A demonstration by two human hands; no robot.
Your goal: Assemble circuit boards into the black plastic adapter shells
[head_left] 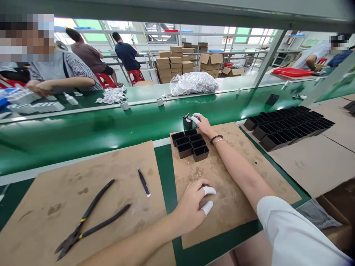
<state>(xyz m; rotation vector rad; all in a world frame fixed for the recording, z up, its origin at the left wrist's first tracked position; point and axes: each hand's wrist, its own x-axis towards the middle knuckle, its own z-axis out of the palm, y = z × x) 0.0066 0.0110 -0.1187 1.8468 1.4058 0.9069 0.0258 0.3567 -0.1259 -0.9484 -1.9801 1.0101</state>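
My right hand reaches to the far edge of the cardboard mat, with white finger cots on its fingertips. Its spread fingers are at the right side of a small black box on the green belt; whether they touch it I cannot tell. That box has something light and dark inside its top. Just nearer stand several open black boxes in a cluster on the mat. My left hand, also in white finger cots, hovers or rests over the mat with thumb and fingers apart and nothing between them.
Long-handled pliers and black tweezers lie on the left cardboard mat. Rows of black boxes stand at right. Across the green belt are a bag of white parts and a co-worker. A metal beam crosses overhead.
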